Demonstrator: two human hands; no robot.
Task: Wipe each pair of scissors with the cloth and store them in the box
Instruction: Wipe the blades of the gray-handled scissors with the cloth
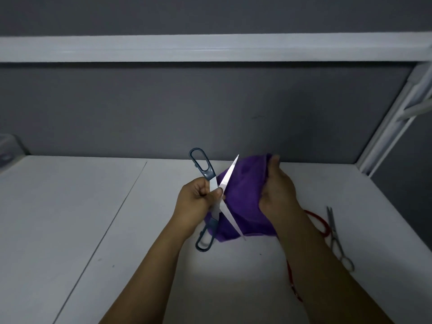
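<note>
Above the tabletop, left hand fingers curl tight round the pivot of the blue-handled scissors, whose blades are spread wide in an X. Just right of those fingers, the purple cloth sits behind the blades, with the right hand fingers clamped on it. Right of that hand, silver scissors and red-handled scissors lie flat, the red pair partly hidden by the forearm.

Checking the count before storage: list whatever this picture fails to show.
Head view only.
1. Box: cut off by the left edge, blurred; contents unseen.
2. Red item: mostly behind the right forearm; kind unclear.
3. Scissors pivot: covered by the left hand.
4. Right hand palm: faces away, against the cloth.
</note>
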